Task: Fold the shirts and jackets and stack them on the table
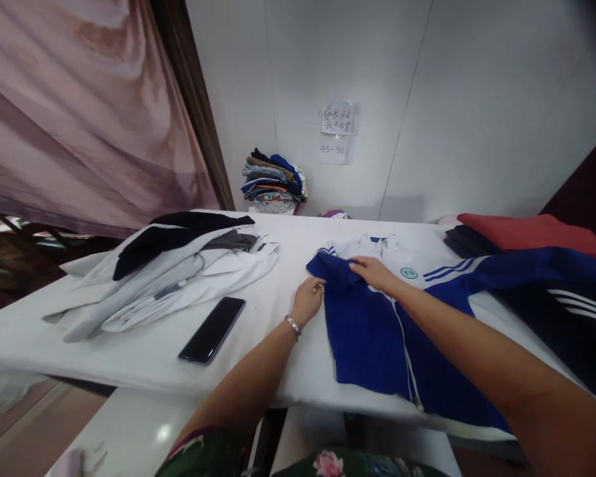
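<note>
A blue and white zip jacket (365,338) with white stripes and a green round emblem lies front up on the white table. Its sleeve on the left is folded in across the chest, while the other sleeve stretches out to the right. My left hand (308,301), wearing a silver bracelet (293,326), is closed with its fingertips at the jacket's left edge, just below the folded sleeve. Over that sleeve, my right hand (373,273) pinches the blue cloth near the zip. The fingertips of both hands are partly hidden.
A black phone (212,330) lies left of my left hand. Beyond it is a heap of white, grey and black garments (179,271). Folded clothes (273,180) are stacked by the wall. Red cloth (531,233) and a black striped garment (561,331) lie on the right.
</note>
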Demonstrator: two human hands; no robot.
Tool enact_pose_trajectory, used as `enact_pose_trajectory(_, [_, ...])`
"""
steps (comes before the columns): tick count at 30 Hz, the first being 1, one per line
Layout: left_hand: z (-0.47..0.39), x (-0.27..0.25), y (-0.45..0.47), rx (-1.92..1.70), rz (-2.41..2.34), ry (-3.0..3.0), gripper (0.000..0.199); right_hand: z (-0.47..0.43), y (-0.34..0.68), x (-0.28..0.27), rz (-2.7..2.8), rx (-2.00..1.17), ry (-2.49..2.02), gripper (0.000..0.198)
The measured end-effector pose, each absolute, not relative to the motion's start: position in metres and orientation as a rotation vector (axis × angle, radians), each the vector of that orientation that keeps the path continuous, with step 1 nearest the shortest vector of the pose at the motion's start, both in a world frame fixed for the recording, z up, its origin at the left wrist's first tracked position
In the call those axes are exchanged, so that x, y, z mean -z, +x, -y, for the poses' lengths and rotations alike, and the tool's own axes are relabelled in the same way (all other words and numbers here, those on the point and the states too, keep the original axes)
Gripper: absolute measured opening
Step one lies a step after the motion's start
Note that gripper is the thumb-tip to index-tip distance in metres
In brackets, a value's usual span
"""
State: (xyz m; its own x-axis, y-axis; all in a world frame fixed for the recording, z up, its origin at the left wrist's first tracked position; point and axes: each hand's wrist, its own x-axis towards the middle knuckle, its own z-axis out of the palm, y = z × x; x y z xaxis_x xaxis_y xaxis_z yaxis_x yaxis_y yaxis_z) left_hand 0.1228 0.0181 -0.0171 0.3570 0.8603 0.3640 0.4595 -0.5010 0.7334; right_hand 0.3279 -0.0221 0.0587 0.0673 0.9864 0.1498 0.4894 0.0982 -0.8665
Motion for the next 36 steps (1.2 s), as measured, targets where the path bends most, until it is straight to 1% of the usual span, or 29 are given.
enact_pose_trajectory(3, [-0.014, 0.016, 0.122, -0.949, -1.191, 2.087, 0.030, 0.000, 0.349, -0.107, 1.200, -0.828, -1.207, 0.022])
enact_pose_trajectory(5, [-0.010, 0.014, 0.123, -0.877, -1.231, 2.074, 0.025, -0.013, 0.366, -0.134, 0.953, -0.886, -1.042, 0.015])
enact_pose_trajectory(7, [-0.005, 0.012, 0.124, -0.805, -1.251, 2.062, 0.026, -0.023, 0.381, -0.153, 0.767, -0.939, -1.012, 0.010])
enact_pose_trajectory(9, [0.003, 0.008, 0.127, -0.724, -1.262, 2.048, 0.033, -0.031, 0.392, -0.164, 0.671, -0.977, -1.055, 0.013])
enact_pose_trajectory(12, [0.016, 0.004, 0.131, -0.620, -1.296, 2.038, 0.045, -0.038, 0.404, -0.174, 0.673, -1.012, -1.081, 0.015])
enact_pose_trajectory(16, [0.033, 0.003, 0.129, -0.635, -1.321, 2.014, 0.057, -0.042, 0.414, -0.185, 0.750, -1.069, -1.021, 0.009])
enact_pose_trajectory(18, [0.040, 0.005, 0.126, -0.587, -1.311, 1.943, 0.060, -0.045, 0.420, -0.189, 0.762, -1.060, -1.021, 0.020])
enact_pose_trajectory(20, [0.047, 0.006, 0.124, -0.503, -1.281, 1.872, 0.060, -0.050, 0.428, -0.194, 0.753, -1.014, -1.046, 0.032])
enact_pose_trajectory(21, [0.051, 0.005, 0.124, -0.465, -1.265, 1.845, 0.058, -0.052, 0.433, -0.196, 0.744, -0.982, -1.057, 0.033])
enact_pose_trajectory(25, [0.061, -0.008, 0.135, -0.400, -1.172, 1.786, 0.048, -0.057, 0.466, -0.209, 0.714, -0.865, -1.066, 0.026])
enact_pose_trajectory(30, [0.069, -0.033, 0.180, -0.400, -0.900, 1.907, 0.043, -0.036, 0.510, -0.224, 0.769, -0.791, -1.076, 0.017])
enact_pose_trajectory(33, [0.076, -0.027, 0.218, -0.269, -0.768, 1.879, 0.047, -0.018, 0.526, -0.223, 0.748, -0.721, -1.108, 0.017])
enact_pose_trajectory(36, [0.082, -0.010, 0.248, -0.105, -0.743, 1.705, 0.055, -0.004, 0.533, -0.215, 0.724, -0.703, -1.194, 0.026])
